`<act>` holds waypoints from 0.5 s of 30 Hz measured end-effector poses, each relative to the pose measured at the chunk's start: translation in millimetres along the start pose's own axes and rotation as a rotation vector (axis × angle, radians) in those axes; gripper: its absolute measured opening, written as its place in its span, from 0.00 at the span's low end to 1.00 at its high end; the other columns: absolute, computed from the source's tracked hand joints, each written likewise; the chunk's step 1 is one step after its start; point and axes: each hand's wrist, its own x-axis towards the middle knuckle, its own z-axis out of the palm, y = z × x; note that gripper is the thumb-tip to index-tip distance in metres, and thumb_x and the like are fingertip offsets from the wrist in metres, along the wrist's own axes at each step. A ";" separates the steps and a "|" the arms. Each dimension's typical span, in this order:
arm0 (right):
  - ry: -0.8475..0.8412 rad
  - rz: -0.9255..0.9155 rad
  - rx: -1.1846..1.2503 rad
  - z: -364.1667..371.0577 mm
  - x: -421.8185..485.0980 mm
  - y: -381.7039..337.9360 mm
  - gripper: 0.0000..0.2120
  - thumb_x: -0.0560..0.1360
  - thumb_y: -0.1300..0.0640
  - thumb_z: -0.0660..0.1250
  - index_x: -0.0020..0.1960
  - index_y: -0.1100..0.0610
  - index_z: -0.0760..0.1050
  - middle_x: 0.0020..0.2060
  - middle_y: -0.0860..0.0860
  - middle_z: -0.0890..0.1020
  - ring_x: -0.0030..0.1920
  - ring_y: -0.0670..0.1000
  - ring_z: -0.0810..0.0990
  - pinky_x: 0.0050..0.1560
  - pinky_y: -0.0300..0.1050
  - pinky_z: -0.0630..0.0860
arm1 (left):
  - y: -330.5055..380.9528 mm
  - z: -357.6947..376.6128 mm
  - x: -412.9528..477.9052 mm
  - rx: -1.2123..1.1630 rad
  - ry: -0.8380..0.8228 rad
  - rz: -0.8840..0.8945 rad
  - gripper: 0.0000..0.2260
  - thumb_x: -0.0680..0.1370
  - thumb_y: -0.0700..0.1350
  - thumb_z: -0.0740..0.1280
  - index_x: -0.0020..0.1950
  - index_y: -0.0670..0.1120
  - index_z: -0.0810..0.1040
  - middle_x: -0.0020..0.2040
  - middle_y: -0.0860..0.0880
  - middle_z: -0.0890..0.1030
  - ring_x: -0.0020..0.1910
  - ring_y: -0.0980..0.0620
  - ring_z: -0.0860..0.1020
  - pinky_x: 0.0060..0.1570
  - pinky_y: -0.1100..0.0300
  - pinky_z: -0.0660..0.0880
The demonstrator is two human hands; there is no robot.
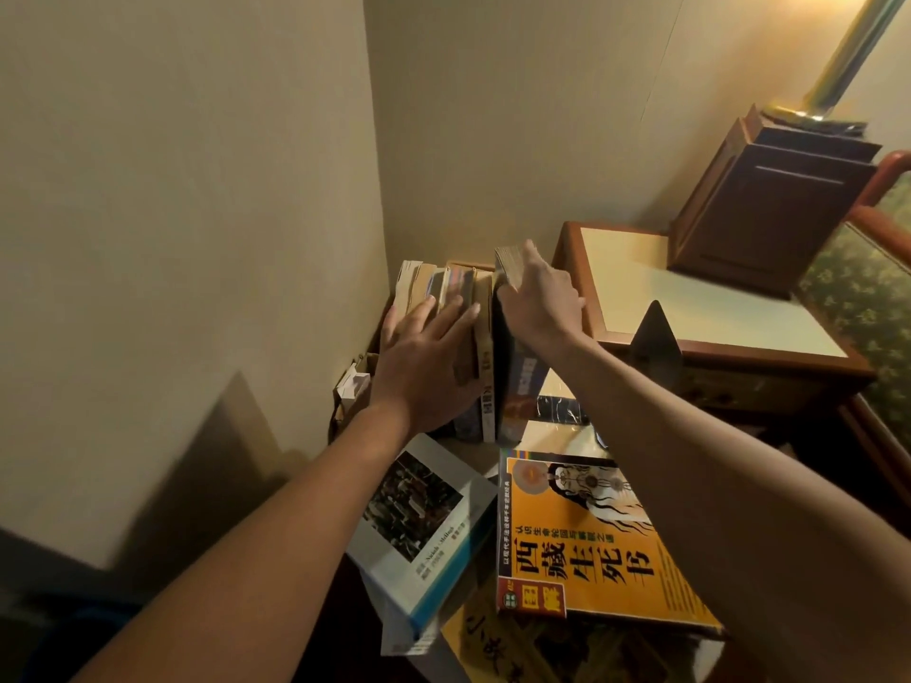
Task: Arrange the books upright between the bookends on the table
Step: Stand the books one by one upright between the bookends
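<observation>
My left hand (424,352) lies flat, fingers apart, on the standing books (458,281) so they don't tip, while my right hand (537,298) wraps tight round the top of the dark book (517,382) to stand it beside them. The black bookend (655,345) waits apart on the right, the orange book (591,544) lies flat near me, and cream walls (197,189) make a corner by a pale-topped stand (641,288).

Mid-frame, left hand (424,357) presses flat on upright books (468,293); right hand (537,298) grips dark book (512,382) beside them.
</observation>
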 end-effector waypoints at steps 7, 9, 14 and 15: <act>-0.356 0.131 0.046 -1.9 14.7 19.9 0.25 0.82 0.39 0.46 0.78 0.33 0.47 0.81 0.54 0.53 0.79 0.65 0.53 0.75 0.69 0.51 | -1.2 8.7 1.7 0.064 -0.006 -0.011 0.39 0.74 0.68 0.67 0.81 0.54 0.59 0.81 0.52 0.62 0.79 0.45 0.60 0.77 0.39 0.50; -0.329 0.157 0.113 -1.1 16.4 23.7 0.24 0.84 0.44 0.46 0.79 0.36 0.49 0.80 0.56 0.57 0.78 0.63 0.56 0.77 0.61 0.55 | 2.8 6.2 1.0 0.040 0.008 -0.001 0.40 0.74 0.65 0.70 0.81 0.53 0.59 0.80 0.52 0.62 0.79 0.45 0.60 0.77 0.38 0.52; -0.290 0.190 0.255 6.6 14.9 16.1 0.23 0.85 0.48 0.48 0.80 0.42 0.54 0.74 0.60 0.69 0.70 0.61 0.71 0.66 0.48 0.67 | 9.9 9.4 2.7 -0.029 0.033 0.007 0.38 0.74 0.64 0.69 0.80 0.53 0.62 0.79 0.52 0.66 0.79 0.45 0.61 0.78 0.39 0.52; -0.287 0.182 0.261 7.8 13.1 13.3 0.23 0.85 0.49 0.48 0.80 0.43 0.55 0.73 0.60 0.69 0.68 0.61 0.72 0.64 0.48 0.68 | 9.4 10.3 3.2 -0.042 0.040 0.000 0.38 0.75 0.64 0.69 0.80 0.53 0.62 0.79 0.52 0.66 0.79 0.45 0.61 0.78 0.40 0.52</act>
